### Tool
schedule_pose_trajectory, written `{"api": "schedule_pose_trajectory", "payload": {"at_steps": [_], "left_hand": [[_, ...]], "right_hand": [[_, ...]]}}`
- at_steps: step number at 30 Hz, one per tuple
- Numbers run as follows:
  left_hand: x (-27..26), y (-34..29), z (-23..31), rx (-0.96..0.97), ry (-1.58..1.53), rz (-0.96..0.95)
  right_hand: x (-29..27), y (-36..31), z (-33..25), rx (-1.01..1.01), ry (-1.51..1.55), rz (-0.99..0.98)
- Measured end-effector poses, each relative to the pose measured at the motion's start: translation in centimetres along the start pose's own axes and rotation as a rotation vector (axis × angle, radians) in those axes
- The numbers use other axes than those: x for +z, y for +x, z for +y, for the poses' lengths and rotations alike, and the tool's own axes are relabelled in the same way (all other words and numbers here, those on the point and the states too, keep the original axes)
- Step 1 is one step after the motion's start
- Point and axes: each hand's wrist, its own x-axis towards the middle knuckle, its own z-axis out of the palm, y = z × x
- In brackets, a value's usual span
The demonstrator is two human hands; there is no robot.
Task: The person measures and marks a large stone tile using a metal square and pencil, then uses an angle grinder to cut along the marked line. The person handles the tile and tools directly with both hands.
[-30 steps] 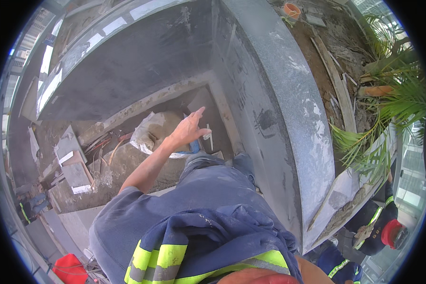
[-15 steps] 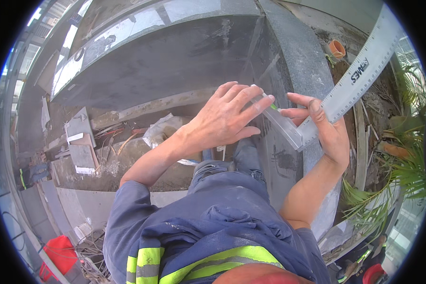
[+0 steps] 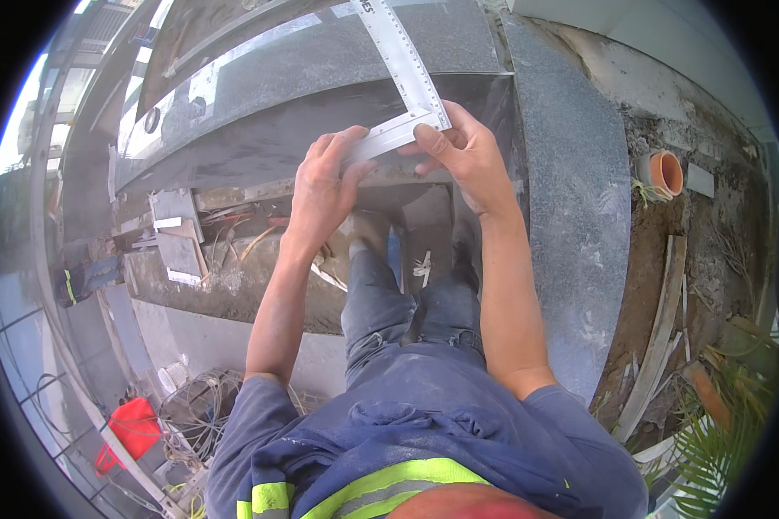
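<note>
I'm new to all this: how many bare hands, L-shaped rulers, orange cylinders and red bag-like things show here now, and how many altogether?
Bare hands: 2 (left hand, right hand)
L-shaped ruler: 1
Orange cylinder: 1
Red bag-like thing: 1
Total: 5

Diffuse daylight, bright and fairly even, leaves only soft shadows. Glare whitens patches at the left end of the far ledge (image 3: 303,65); below its near edge, the dark wall (image 3: 251,143) is dimmer. The metal square (image 3: 404,69) looks reasonably crisp. Fisheye distortion curves straight lines toward the black rim, where palm fronds (image 3: 710,467) turn soft.
</note>
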Motion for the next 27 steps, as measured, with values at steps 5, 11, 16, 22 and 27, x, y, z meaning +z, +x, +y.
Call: {"api": "schedule_pose_trajectory", "payload": {"at_steps": [5,11,16,22,27], "left_hand": [[0.9,5.7,-5.2,0.046,0.083,-0.13],[1.0,8.0,-10.0,0.105,0.176,-0.238],[0.3,13.9,-12.8,0.252,0.197,-0.143],[4.3,24.2,-14.3,0.422,0.136,-0.117],[8.3,27.2,-14.6,0.323,0.16,-0.128]], "right_hand": [[3.2,5.4,8.0,-0.037,0.182,0.284],[5.5,8.1,13.3,-0.074,0.31,0.432],[6.3,9.6,13.6,-0.136,0.306,0.517],[7.1,11.2,14.0,-0.171,0.276,0.515],[7.0,11.7,14.7,-0.187,0.227,0.521]]}}
